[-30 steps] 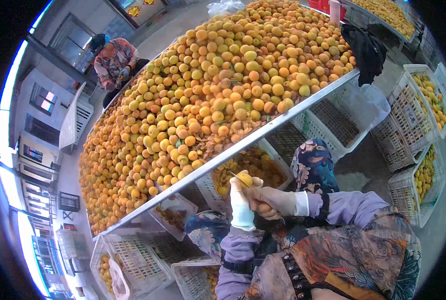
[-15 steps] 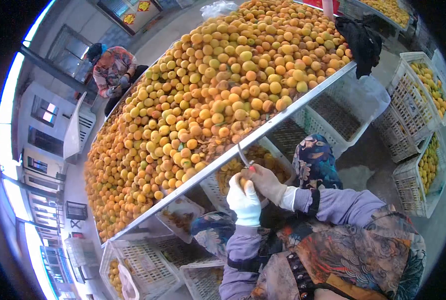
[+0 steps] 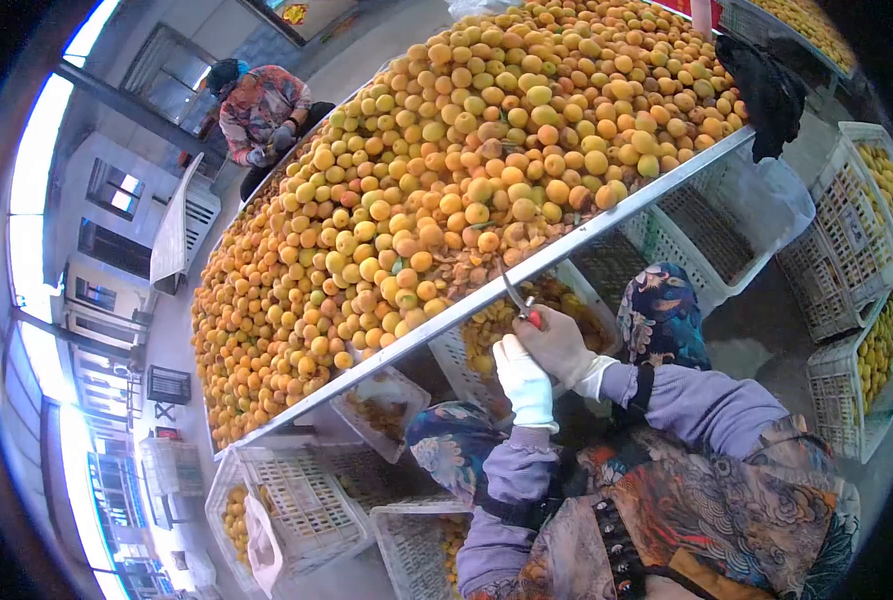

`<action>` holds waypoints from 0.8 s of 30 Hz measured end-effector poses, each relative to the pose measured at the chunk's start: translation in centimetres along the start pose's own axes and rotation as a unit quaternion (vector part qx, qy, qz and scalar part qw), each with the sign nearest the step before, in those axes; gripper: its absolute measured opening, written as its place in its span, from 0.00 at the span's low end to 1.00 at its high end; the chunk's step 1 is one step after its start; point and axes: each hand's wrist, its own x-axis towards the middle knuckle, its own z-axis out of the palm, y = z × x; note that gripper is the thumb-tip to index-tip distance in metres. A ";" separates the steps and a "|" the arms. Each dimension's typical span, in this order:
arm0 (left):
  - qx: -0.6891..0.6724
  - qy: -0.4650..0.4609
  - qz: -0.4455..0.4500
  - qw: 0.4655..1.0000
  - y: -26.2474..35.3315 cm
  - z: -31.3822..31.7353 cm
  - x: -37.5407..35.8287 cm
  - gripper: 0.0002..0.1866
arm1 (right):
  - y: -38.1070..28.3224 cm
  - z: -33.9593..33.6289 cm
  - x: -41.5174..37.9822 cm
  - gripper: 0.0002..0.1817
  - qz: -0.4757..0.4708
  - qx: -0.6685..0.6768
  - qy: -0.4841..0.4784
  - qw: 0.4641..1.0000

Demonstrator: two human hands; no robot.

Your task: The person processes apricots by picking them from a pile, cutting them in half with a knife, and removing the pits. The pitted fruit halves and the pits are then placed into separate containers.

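Note:
My right hand (image 3: 553, 347), in a greyish glove, is wrapped round the red handle of a small knife (image 3: 515, 293). Its thin curved blade points up toward the metal table edge. Close against it is my left hand (image 3: 525, 380) in a white glove, fingers drawn together. Whatever the left fingers hold is hidden from above. Both hands are over a white crate (image 3: 454, 365) of cut apricot pieces (image 3: 487, 328), between my knees. Beyond the edge lies a big heap of apricots (image 3: 417, 215), with flattened, browned pieces (image 3: 477, 273) at its near side.
The metal table rim (image 3: 607, 218) runs diagonally before me. Stacked crates of fruit (image 3: 835, 250) stand at right, more crates (image 3: 302, 500) at lower left. A black bag (image 3: 762, 95) hangs at the far corner. Another person (image 3: 262, 115) sits across the heap.
The view has shifted, so the scene sits farther right. Yellow-orange fruit showed between my hands earlier; now it is out of sight. The knife stays in my right hand.

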 end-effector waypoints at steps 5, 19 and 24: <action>-0.523 0.001 -0.443 0.728 3.1 0.1 0.8 0.22 | 0.4 -0.5 0.0 0.15 -0.037 -0.081 -0.023 0.996; -0.599 -0.178 -0.360 0.693 1.5 -3.5 0.4 0.31 | -0.1 -2.0 0.5 0.08 0.149 0.334 -0.080 0.927; -0.585 -0.140 -0.334 0.726 1.3 -3.9 0.0 0.32 | 2.8 -1.5 2.5 0.09 0.054 0.173 -0.123 0.976</action>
